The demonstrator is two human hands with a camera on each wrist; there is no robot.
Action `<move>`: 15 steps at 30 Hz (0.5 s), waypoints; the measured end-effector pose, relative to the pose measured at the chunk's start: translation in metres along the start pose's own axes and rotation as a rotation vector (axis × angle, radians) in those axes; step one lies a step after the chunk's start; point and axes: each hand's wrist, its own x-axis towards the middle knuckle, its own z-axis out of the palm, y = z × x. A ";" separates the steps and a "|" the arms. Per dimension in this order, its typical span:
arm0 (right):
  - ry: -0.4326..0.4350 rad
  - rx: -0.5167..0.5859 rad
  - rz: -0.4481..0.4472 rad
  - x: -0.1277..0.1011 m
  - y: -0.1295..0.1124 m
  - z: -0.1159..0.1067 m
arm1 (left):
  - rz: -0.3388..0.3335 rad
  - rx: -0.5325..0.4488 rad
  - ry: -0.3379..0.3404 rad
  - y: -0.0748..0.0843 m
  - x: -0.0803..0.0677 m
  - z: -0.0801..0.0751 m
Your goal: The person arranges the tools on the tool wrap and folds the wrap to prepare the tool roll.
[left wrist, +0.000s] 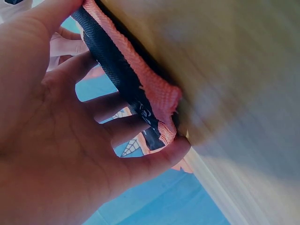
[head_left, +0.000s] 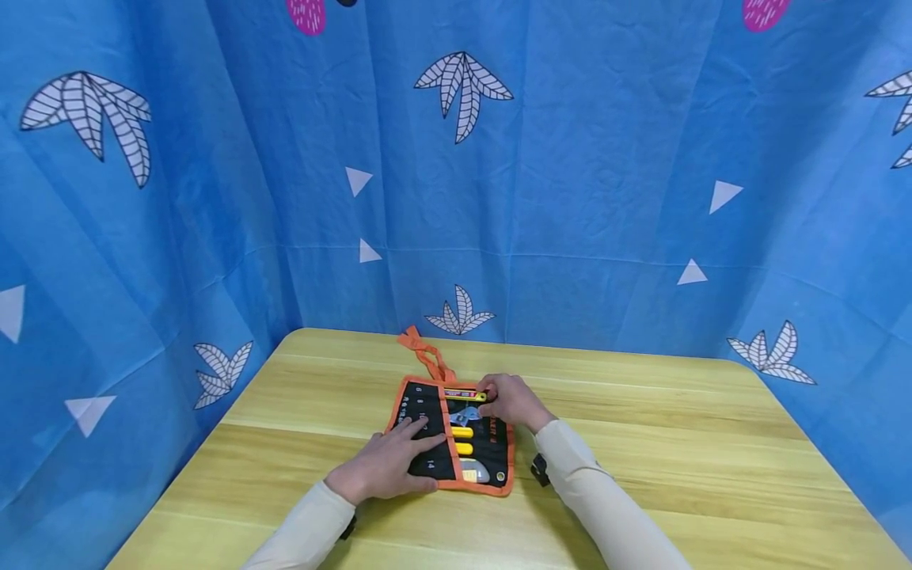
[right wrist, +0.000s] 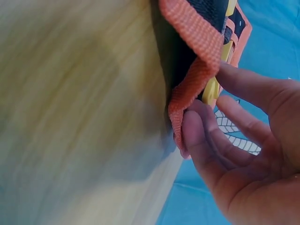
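Observation:
A black tool pouch (head_left: 499, 447) with orange trim lies unrolled on the wooden table (head_left: 677, 443). Yellow-handled tools (head_left: 461, 432) sit in its pockets. My left hand (head_left: 388, 467) lies flat on the pouch's left half, fingers spread and straight; in the left wrist view the left hand (left wrist: 56, 140) presses on the pouch edge (left wrist: 140, 89). My right hand (head_left: 511, 401) is at the pouch's far right corner. In the right wrist view the right hand (right wrist: 243, 154) has fingers curled at the lifted orange edge of the pouch (right wrist: 197, 42), beside a yellow handle (right wrist: 212, 89).
An orange tie strap (head_left: 425, 354) trails from the pouch's far edge towards the back. Blue patterned cloth (head_left: 584, 198) hangs round the table on the back and both sides. Bare table top stretches to the right and left of the pouch.

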 end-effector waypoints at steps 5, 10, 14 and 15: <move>0.003 0.019 0.013 -0.001 -0.001 0.001 | -0.002 0.000 0.001 0.000 0.000 0.000; 0.000 0.033 0.006 0.000 -0.003 0.001 | -0.003 0.001 0.005 0.000 -0.001 0.000; 0.000 0.034 -0.003 0.000 -0.004 0.003 | -0.003 0.003 0.005 0.001 -0.001 0.000; 0.000 0.034 -0.006 0.000 -0.004 0.003 | -0.003 0.004 0.005 0.001 -0.001 0.000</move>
